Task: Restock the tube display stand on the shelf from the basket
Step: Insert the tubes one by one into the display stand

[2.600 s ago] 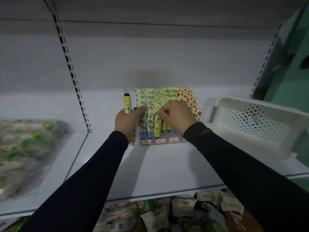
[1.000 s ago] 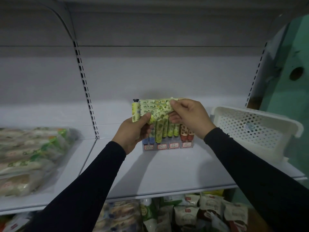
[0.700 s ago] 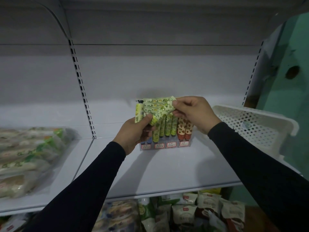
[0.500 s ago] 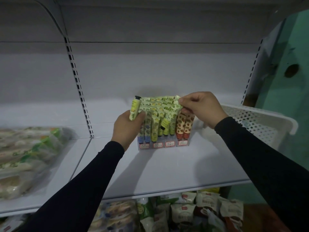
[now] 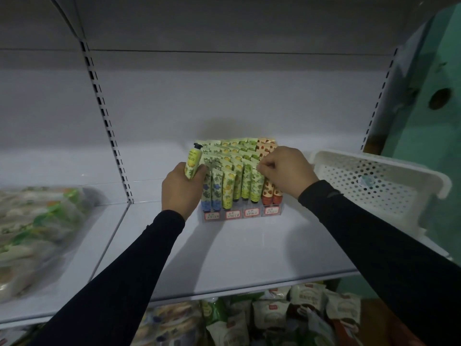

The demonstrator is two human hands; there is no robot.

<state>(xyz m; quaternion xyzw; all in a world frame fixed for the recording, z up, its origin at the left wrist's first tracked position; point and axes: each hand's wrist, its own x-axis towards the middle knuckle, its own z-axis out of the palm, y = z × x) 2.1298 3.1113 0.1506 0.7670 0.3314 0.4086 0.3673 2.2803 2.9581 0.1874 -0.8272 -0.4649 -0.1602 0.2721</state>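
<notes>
A clear tube display stand with red price labels stands on the white shelf, filled with rows of blue, yellow, green and orange tubes. My left hand grips a yellow tube with a black cap, cap up, at the stand's left side. My right hand pinches the top of a green tube standing in the front row. A white perforated basket sits to the right of the stand; its inside shows no tubes.
Clear bags of packaged food lie on the left shelf section. A slotted upright divides the shelves. Snack packets fill the shelf below. A green wall is at the right.
My right hand has come down from the stand's back rows and now pinches a green tube in the front row. My left hand has kept its yellow tube beside the stand.
</notes>
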